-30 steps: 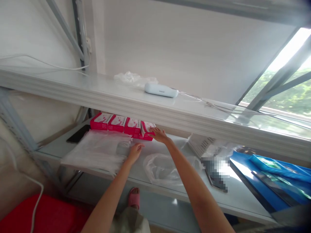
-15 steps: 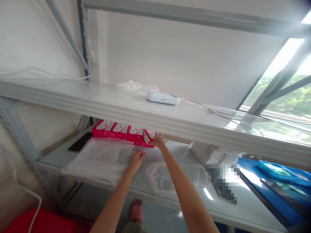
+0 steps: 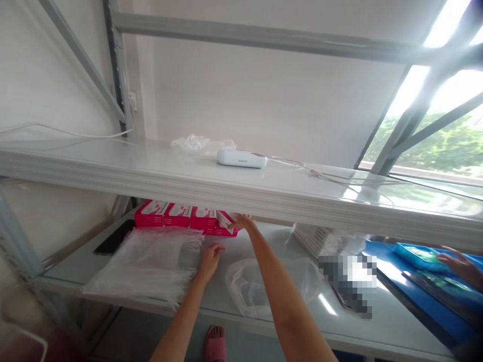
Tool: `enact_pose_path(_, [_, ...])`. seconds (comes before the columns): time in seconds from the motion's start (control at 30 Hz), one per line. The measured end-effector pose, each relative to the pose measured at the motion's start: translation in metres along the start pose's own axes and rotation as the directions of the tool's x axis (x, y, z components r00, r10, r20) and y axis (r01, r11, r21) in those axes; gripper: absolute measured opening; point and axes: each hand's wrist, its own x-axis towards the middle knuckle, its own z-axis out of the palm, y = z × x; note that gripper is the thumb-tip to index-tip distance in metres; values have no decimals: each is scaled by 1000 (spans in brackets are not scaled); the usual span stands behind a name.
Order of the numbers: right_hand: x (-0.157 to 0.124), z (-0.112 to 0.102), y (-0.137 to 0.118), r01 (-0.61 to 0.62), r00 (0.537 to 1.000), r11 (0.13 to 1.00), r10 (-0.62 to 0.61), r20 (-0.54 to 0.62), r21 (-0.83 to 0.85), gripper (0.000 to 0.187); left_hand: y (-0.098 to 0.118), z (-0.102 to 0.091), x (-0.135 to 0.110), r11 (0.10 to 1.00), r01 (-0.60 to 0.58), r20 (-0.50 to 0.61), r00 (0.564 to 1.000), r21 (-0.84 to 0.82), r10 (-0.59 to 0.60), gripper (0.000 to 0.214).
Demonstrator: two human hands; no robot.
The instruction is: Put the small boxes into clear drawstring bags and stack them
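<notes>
Pink-and-white boxes (image 3: pixel 177 216) stand in a row on the lower shelf, stacked at the right end. My right hand (image 3: pixel 244 221) grips the upper box at that end, a small carton (image 3: pixel 223 219) that sits tilted, its right side hidden by my fingers. Closer to me, my left hand (image 3: pixel 212 257) is over the shelf with loosely bent fingers and nothing in it. To its left lies a pile of clear plastic bags (image 3: pixel 139 256). A single clear plastic bag (image 3: pixel 245 286) is spread beneath my right forearm.
A white device (image 3: pixel 241 159) with a cable rests on the upper shelf (image 3: pixel 113 173), whose edge overhangs the boxes. A black phone-like slab (image 3: pixel 115 237) lies at the left. At right are blue trays (image 3: pixel 415 255) and another person's hand (image 3: pixel 458 264).
The view has shifted slightly. My right hand stays at the end box, which now looks more tilted. Another person's hand has come in over the blue trays at the right.
</notes>
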Motion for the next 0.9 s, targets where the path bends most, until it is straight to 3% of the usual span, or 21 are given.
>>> enact_pose_path(0.1, [-2,4,3,-7,1000,999,7,0,53,91,-1,0,1,1000,-1,-1,1000,1,1,29])
enact_pose_path(0.3, [-13,21,-3,14,992,996,-3,-130,88,86,-1,0,0,1000,16,-3,1000,-16,-16,30])
enact_pose_path(0.5, [-12,24,-7,-20,997,994,28,-70,107,88,1,0,1,999,33,-3,999,-27,-33,29])
enact_pose_path(0.63, [-8,29,-1,-7,992,981,31,-118,194,89,-1,1,2,1000,20,-6,1000,-16,-20,28])
enact_pose_path(0.9, [-28,20,3,80,983,990,-59,-175,115,62,-2,1,3,1000,20,-24,1000,-9,-20,23])
